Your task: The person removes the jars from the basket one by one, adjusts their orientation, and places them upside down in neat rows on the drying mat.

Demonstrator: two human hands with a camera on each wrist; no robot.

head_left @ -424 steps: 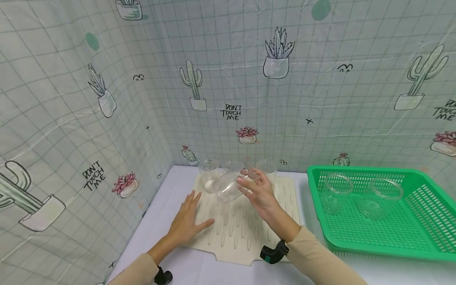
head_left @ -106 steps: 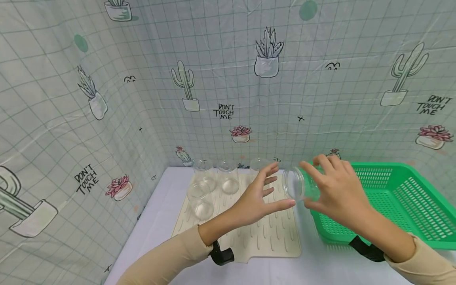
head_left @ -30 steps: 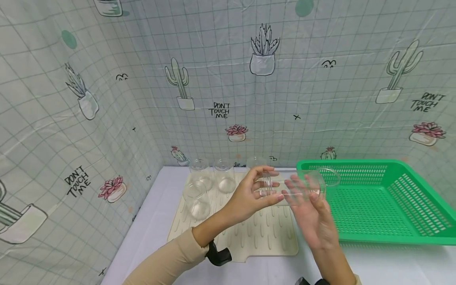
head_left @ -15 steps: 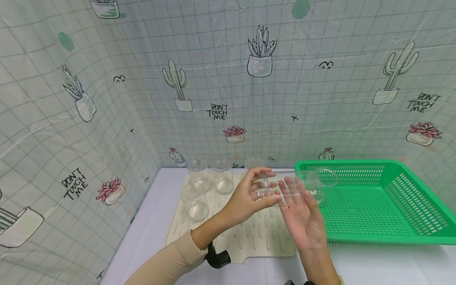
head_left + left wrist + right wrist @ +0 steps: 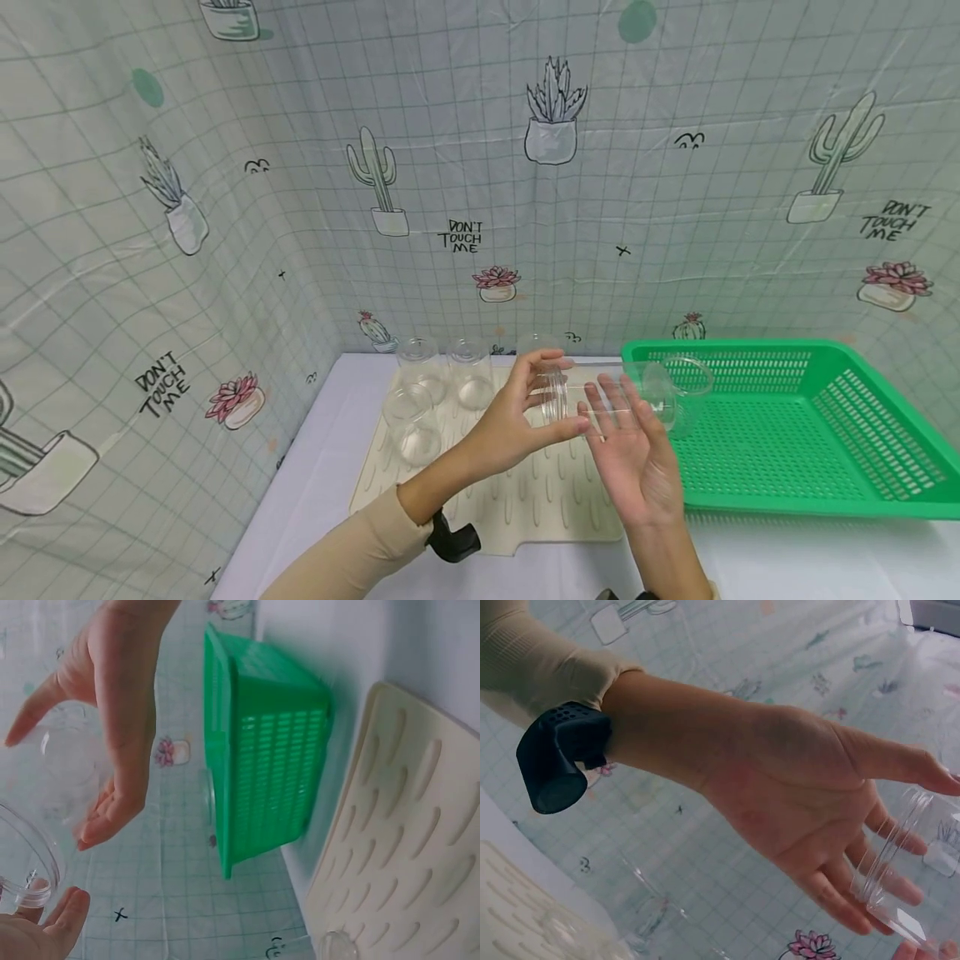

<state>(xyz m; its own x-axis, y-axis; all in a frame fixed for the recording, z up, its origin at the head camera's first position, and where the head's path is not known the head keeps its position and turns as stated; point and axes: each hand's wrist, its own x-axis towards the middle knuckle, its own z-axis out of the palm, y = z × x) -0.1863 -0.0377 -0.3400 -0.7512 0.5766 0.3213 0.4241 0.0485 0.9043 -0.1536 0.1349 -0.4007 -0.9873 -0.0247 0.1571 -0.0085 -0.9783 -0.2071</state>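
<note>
A clear jar (image 5: pixel 652 385) lies sideways in the air over the right side of the mat. My left hand (image 5: pixel 512 421) grips its ringed neck, thumb below and fingers above. At the other end my right hand (image 5: pixel 636 458) is turned palm up, its fairly straight fingers touching or under the jar, thumb beside it. The left wrist view shows the right hand (image 5: pixel 124 712) around the jar's base. In the right wrist view the left hand (image 5: pixel 795 787) meets the neck (image 5: pixel 889 847). Several clear jars stand on the ribbed mat, including a front-left jar (image 5: pixel 416 429).
A beige ribbed drying mat (image 5: pixel 536 504) lies on the white table. To the right stands a green perforated basket (image 5: pixel 750 500), with one clear jar (image 5: pixel 692 377) visible at its left end. A patterned sheet (image 5: pixel 450 150) hangs behind and at the left.
Since the oldest frame, a jar stands at the mat's front left and the basket holds fewer jars. A jar moved left from the basket's edge into my left hand. The last half second shows little change.
</note>
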